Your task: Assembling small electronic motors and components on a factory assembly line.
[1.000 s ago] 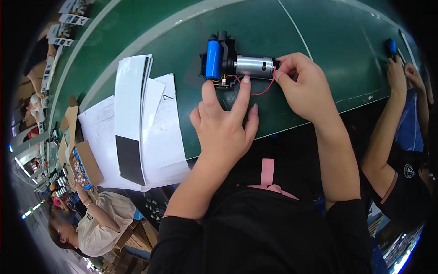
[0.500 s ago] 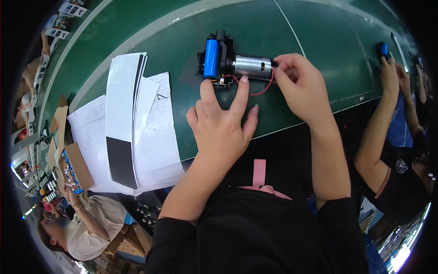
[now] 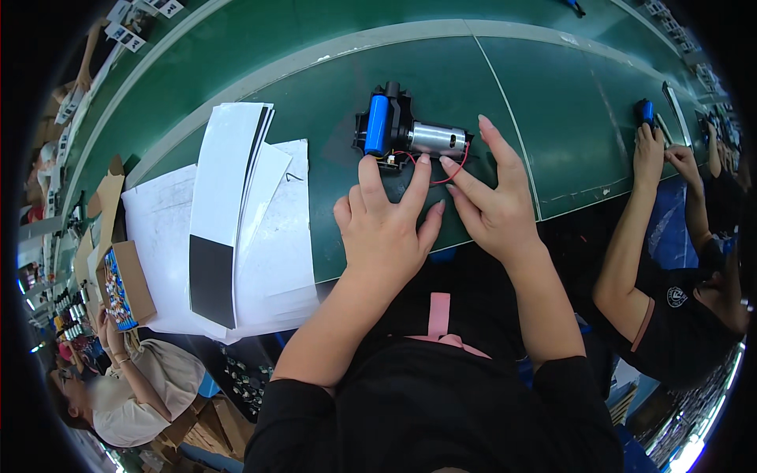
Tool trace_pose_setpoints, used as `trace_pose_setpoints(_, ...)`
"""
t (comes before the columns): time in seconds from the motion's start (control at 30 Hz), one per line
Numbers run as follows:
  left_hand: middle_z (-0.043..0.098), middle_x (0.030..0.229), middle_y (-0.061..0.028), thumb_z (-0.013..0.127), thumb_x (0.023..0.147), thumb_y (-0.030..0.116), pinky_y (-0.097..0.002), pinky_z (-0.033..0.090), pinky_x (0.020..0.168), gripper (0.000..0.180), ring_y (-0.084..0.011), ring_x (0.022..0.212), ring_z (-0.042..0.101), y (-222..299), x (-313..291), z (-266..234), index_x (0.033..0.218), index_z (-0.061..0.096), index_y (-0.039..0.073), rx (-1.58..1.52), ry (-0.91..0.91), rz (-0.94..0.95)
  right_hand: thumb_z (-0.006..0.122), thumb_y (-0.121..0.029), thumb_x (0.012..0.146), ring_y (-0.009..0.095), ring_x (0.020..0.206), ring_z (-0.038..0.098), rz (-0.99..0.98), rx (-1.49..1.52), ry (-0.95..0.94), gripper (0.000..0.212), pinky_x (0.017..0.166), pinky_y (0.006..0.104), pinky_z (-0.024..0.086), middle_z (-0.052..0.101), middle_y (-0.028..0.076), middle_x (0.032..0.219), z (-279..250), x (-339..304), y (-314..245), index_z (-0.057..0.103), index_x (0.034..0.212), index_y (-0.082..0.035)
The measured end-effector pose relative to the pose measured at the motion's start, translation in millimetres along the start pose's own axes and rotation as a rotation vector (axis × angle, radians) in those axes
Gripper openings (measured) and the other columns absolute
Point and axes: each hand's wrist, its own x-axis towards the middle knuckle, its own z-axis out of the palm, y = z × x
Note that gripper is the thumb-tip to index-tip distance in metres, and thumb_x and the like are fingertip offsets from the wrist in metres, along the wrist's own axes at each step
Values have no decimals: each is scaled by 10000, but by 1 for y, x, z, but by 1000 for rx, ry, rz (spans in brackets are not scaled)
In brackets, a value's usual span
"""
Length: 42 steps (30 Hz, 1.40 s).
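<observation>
On the green tabletop lies a black plastic housing [image 3: 393, 101] with a blue cylindrical battery [image 3: 377, 124] set along its left side. A silver motor [image 3: 438, 139] sticks out of the housing to the right, and a red wire [image 3: 456, 173] loops from its end back toward a small circuit board. My left hand [image 3: 382, 225] has its fingers spread, the index and middle fingertips at the housing's and motor's near edge. Beside it, my right hand [image 3: 498, 206] is spread too, one fingertip close to the red wire below the motor. Neither hand grasps anything.
Left of my hands, a stack of white and black sheets [image 3: 229, 197] rests on a large white sheet [image 3: 296, 229]. A cardboard box [image 3: 136, 280] holding blue cells stands farther left. At the right, a co-worker's hand [image 3: 649, 154] is at another blue part [image 3: 645, 112].
My right hand has left the motor's right end, moved down and left, and opened its fingers. My left hand keeps its pose by the housing. The view has shifted slightly.
</observation>
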Motion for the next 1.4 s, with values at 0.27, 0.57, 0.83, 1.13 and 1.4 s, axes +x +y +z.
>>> trace_pose_setpoints(0.27, 413, 1413, -268, 766, 839, 406, -440, 377, 825, 585, -330, 957, 548, -1, 0, 0, 1390, 632, 260, -1, -6, 7, 733, -85, 811, 359, 1326, 546, 98, -132, -8, 316, 1071, 578, 420, 515, 195, 1493, 3, 1, -19, 766, 1121, -133)
trace_pose_setpoints(0.57, 416, 1407, -284, 798, 820, 405, -431, 398, 844, 618, -352, 1090, 551, -2, 4, -7, 1398, 640, 254, -2, -37, 41, 755, -47, 819, 368, 1183, 643, 214, 226, 122, 250, 966, 422, 534, 607, 204, 1365, 4, 0, -6, 736, 1068, -53)
trace_pose_setpoints(0.83, 420, 1376, -339, 781, 845, 463, -437, 466, 821, 658, -400, 1064, 588, 6, 11, -25, 1448, 593, 277, 63, -200, 60, 770, -48, 827, 252, 1053, 672, 399, 403, 43, 113, 843, 328, 543, 660, 131, 1245, -9, 12, 17, 718, 923, -18)
trace_pose_setpoints(1.13, 431, 1335, -346, 754, 874, 461, -444, 543, 769, 648, -417, 923, 659, 16, 29, -48, 1466, 571, 269, 77, -403, 25, 747, -53, 859, 178, 884, 632, 443, 535, -127, 77, 724, 291, 500, 664, 87, 1171, -13, 23, 28, 685, 890, -20)
trace_pose_setpoints(1.4, 444, 1311, -385, 748, 884, 434, -470, 583, 778, 633, -487, 898, 686, 23, 38, -55, 1463, 571, 247, 47, -459, -12, 719, -52, 867, 220, 893, 646, 355, 526, -112, 87, 760, 327, 513, 652, 97, 1175, -7, 22, 34, 641, 859, -13)
